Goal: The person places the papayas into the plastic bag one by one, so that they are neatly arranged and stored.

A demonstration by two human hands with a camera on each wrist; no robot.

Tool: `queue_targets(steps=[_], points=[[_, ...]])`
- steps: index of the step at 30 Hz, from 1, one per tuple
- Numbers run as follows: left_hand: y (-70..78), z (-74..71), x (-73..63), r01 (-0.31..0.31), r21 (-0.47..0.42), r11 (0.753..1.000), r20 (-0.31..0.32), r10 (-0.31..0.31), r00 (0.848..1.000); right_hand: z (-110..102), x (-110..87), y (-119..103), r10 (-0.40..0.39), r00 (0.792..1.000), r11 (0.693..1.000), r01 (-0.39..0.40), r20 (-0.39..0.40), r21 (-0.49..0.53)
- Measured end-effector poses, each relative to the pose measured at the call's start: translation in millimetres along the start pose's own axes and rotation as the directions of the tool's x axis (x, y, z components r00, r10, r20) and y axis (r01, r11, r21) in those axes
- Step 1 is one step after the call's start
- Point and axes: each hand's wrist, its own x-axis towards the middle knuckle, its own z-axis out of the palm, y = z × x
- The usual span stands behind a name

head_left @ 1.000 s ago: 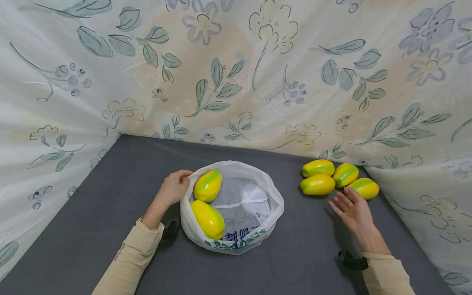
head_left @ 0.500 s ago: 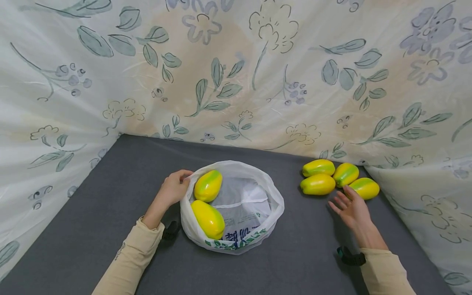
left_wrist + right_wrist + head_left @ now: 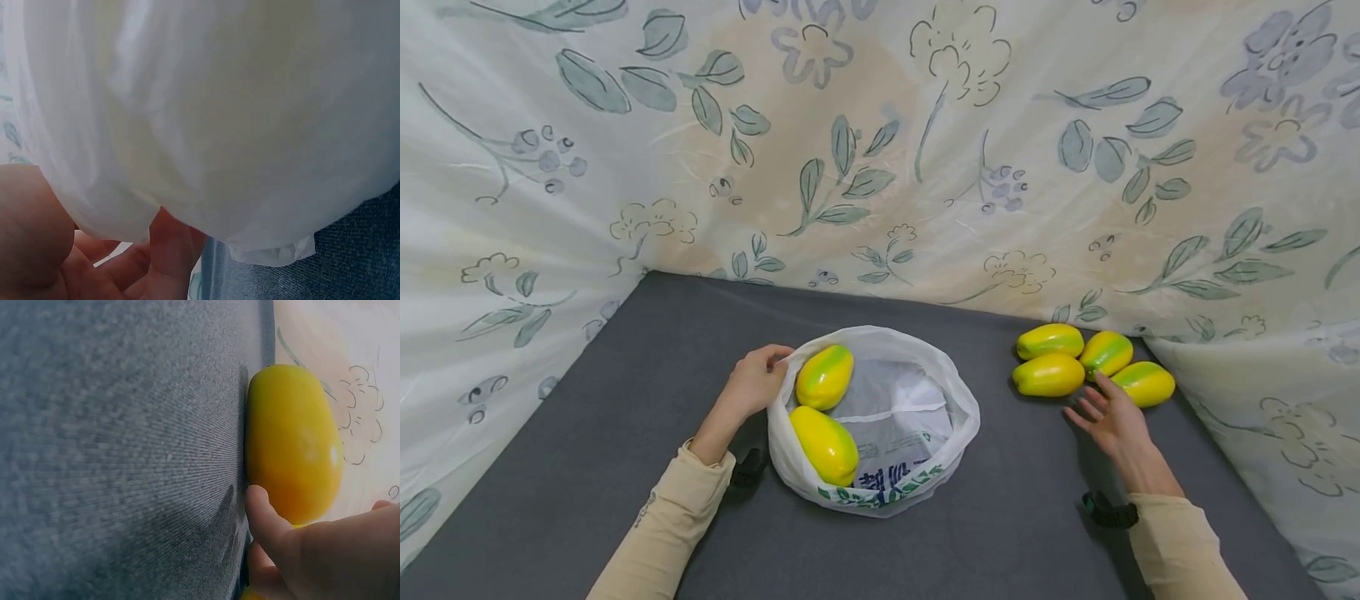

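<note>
The front-left fruit (image 3: 1048, 375), yellow with a smooth, glossy skin, lies on its side at the right rear of the worktop (image 3: 700, 325), packed close with the back-left fruit (image 3: 1049, 341), the middle fruit (image 3: 1107, 353) and the rightmost fruit (image 3: 1142, 384). The sheen suggests a firm, rather slippery surface, apt to roll if pushed at one end; the weight cannot be told by eye. The thick middle seems the best place to take hold, thumb and fingers on opposite flanks, rather than the narrowing ends.

The right hand (image 3: 1118, 425) holds nothing: its grip is spread, fingertips just beside the middle and rightmost fruits. Whether any finger touches a skin cannot be told.

To the left stands the white plastic bag (image 3: 966, 412), mouth up and wide, with the upper bagged fruit (image 3: 824, 377) and the lower bagged fruit (image 3: 824, 446) against its left wall. The film looks thin, limp and light, liable to crumple or fold inward, so the rim is the part to steady. There the left hand (image 3: 756, 383) has its grip pinched on the left edge.

Beyond, a floral cloth (image 3: 737, 208) hangs behind the worktop.
</note>
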Motion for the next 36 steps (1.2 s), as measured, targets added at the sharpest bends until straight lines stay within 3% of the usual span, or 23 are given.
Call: queue_targets(steps=[36], points=[[-0.4,1.0,-0.1,0.02,0.007,1.0,-0.002,-0.02,1.0,21,20.1,-7,0.018,0.999,0.978,-0.025,-0.035,-0.209]])
